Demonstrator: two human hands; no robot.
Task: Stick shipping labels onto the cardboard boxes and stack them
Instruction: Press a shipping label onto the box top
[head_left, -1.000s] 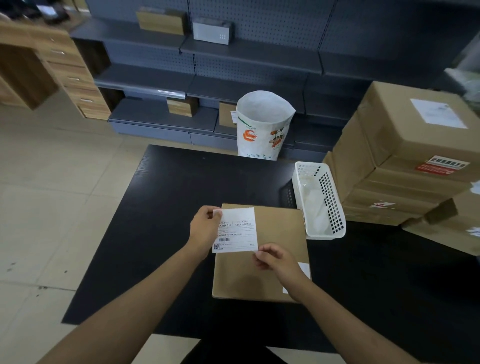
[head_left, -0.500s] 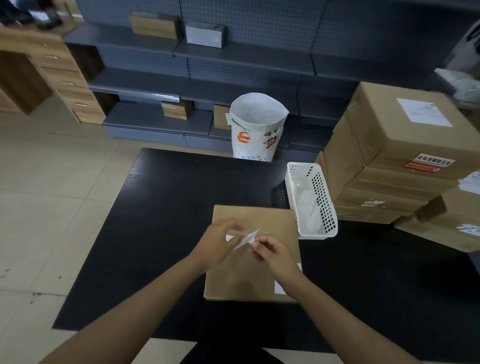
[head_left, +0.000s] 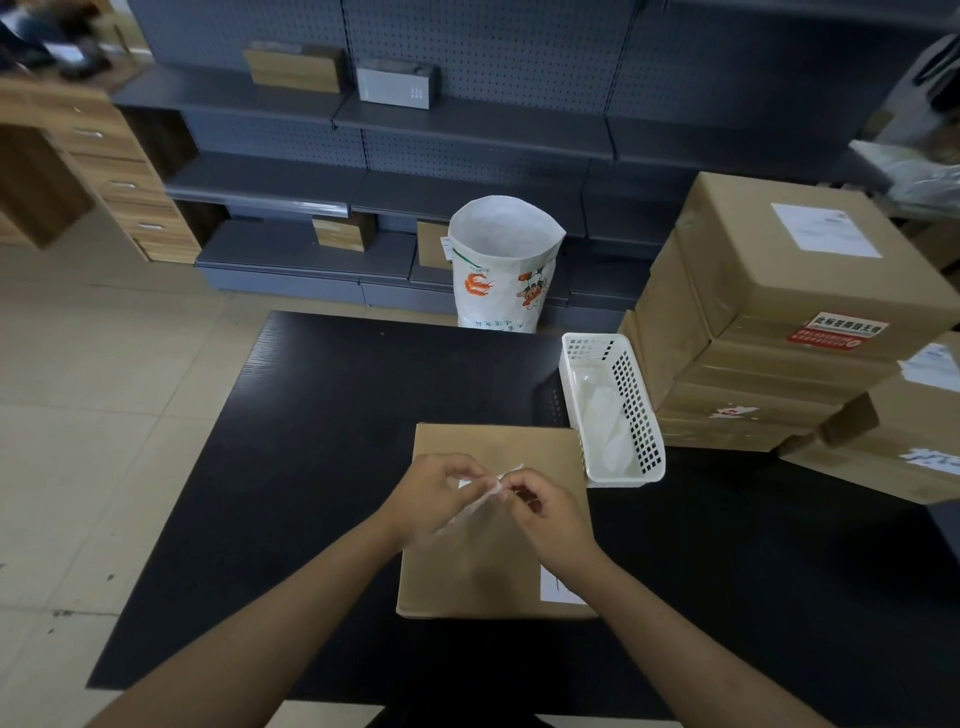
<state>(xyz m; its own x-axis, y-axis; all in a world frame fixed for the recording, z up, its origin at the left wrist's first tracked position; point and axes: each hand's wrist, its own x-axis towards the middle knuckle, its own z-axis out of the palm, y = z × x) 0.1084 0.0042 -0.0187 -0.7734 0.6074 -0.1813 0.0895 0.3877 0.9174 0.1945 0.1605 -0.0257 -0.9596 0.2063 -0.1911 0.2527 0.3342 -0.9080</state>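
A flat cardboard box (head_left: 483, 577) lies on the black table (head_left: 322, 415) in front of me. Above its near middle my left hand (head_left: 434, 493) and my right hand (head_left: 545, 506) meet, both pinching a white shipping label (head_left: 491, 491) held edge-on between the fingertips. The label is blurred and mostly hidden by the fingers. A small white sticker (head_left: 558, 590) shows at the box's near right corner. To the right stands a stack of cardboard boxes (head_left: 769, 332), the top one bearing a white label (head_left: 823, 228).
A white perforated basket (head_left: 639, 426) sits right of the flat box, against the stack. More boxes (head_left: 898, 447) lie at the far right. A white printed sack (head_left: 501, 265) stands open behind the table. Grey shelving (head_left: 415, 130) and tiled floor (head_left: 104, 389) surround it.
The label faced me flat a second ago, held at two corners. Both hands have since come together and turned it edge-on, and they now work at one of its edges.
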